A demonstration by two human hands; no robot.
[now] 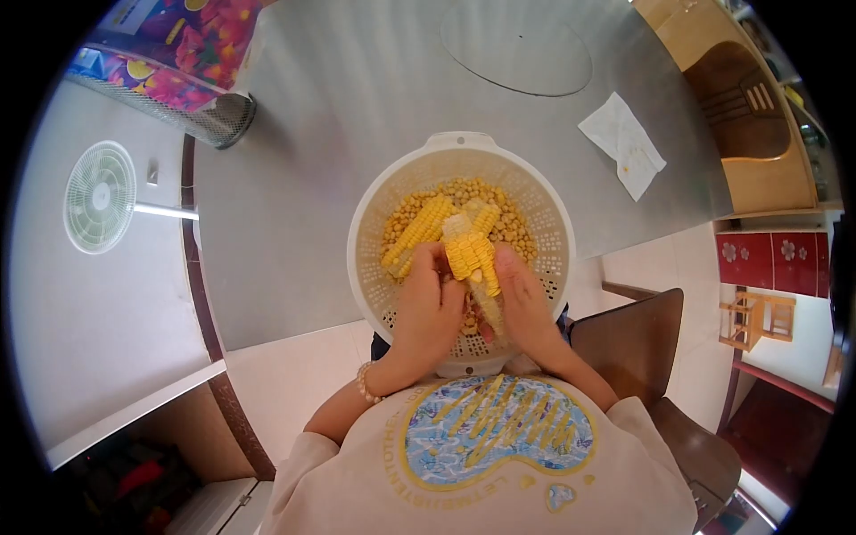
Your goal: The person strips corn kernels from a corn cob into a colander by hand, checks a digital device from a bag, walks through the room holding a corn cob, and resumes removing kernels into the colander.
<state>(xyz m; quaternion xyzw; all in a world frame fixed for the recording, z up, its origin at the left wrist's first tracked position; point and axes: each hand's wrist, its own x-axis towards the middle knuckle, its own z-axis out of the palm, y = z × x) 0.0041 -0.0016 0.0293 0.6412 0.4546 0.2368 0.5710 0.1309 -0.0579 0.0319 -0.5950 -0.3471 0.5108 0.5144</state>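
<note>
Corn cob [469, 256] is being clamped by the left hand's [423, 308] and right hand's [528, 308] fingers above the colander [358, 223], probably feeling light and stiff, its bare core likely offering surer grip.

Partly stripped yellow corn cob [470, 253], tilted over white colander [367, 236]

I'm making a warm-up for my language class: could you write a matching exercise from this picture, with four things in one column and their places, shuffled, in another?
Things
1. White paper
2. Fan
3. Bracelet
4. Loose corn kernels

Places
A. Around the wrist of the left hand
B. Inside the basket with holes
C. Lying on the gray table
D. Off to the left of the table

Right pairs: 1-C, 2-D, 3-A, 4-B
</note>
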